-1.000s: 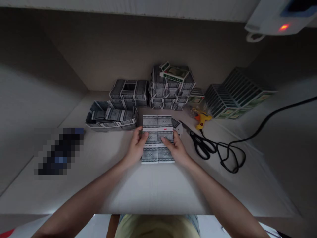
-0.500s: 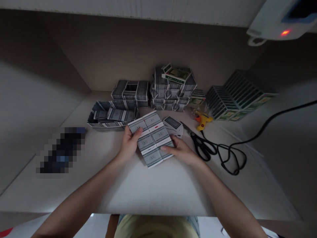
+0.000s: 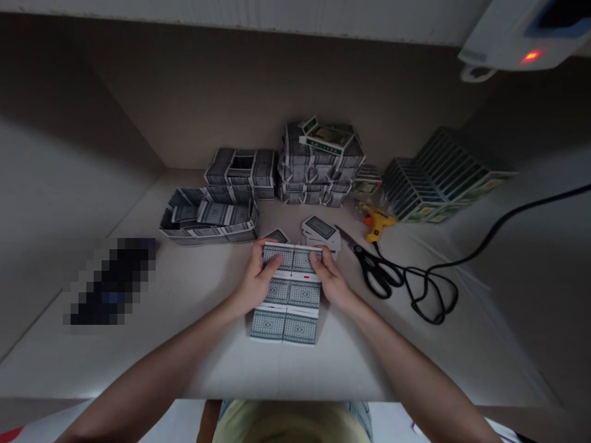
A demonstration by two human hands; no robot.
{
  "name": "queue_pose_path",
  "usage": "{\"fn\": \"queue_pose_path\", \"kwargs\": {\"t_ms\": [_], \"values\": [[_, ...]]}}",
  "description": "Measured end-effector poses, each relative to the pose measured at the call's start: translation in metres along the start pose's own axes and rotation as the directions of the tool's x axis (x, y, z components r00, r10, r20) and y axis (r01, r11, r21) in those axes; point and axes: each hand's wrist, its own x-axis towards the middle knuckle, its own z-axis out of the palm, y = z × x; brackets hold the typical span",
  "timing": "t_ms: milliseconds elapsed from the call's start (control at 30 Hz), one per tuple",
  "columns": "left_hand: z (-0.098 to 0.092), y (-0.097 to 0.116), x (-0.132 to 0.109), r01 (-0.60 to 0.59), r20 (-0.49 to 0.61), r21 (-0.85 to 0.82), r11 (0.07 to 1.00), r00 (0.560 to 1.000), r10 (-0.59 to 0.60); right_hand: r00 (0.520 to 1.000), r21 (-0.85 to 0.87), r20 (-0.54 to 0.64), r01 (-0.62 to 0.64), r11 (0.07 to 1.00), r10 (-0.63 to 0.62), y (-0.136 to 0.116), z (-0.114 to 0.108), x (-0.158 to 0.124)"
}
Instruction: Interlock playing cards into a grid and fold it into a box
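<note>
Grey-patterned card panel [image 3: 287,294]: between your two hands, over the desk [image 3: 351,363], two cards wide, three rows long.
Long axis: running from the far edge toward your body, near end slightly left.
Left grip: your left hand [image 3: 253,284], closed on the panel's far left edge, thumb on top.
Right grip: your right hand [image 3: 336,284], closed on the far right edge, likewise.
Nearer hand: neither; both touch the panel.
Loose cards [image 3: 320,231]: just beyond your right hand.
</note>
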Motion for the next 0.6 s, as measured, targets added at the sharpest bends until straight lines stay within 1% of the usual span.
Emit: {"fn": "queue_pose_path", "kwargs": {"t_ms": [100, 233, 367, 467, 533, 600], "values": [[-0.001, -0.003, 0.001, 0.022, 0.011, -0.016, 1.000, 1.000, -0.022, 1.000, -0.026, 0.003, 0.000, 1.000, 0.001, -0.001, 0.000, -0.001], [0.001, -0.002, 0.000, 0.025, 0.009, -0.033, 0.999, 1.000, -0.025, 1.000, -0.029, 0.008, -0.004, 1.000, 0.004, 0.001, 0.001, -0.001], [0.002, 0.002, -0.001, -0.018, 0.011, 0.001, 1.000, 1.000, 0.018, 1.000, -0.045, 0.004, -0.015, 0.999, 0.015, 0.007, 0.002, 0.000], [0.003, 0.004, -0.001, -0.042, 0.019, 0.042, 0.998, 0.999, 0.042, 1.000, -0.055, -0.006, 0.002, 0.998, -0.003, 0.008, 0.002, 0.001], [0.003, 0.005, 0.000, -0.049, 0.018, 0.070, 0.996, 0.999, 0.048, 1.000, -0.024, 0.000, 0.020, 1.000, -0.020, 0.004, 0.001, 0.001], [0.003, 0.007, 0.003, -0.062, -0.021, 0.079, 0.995, 0.998, 0.063, 0.999, 0.061, 0.052, -0.001, 0.998, -0.002, -0.003, 0.000, 0.000]]}}
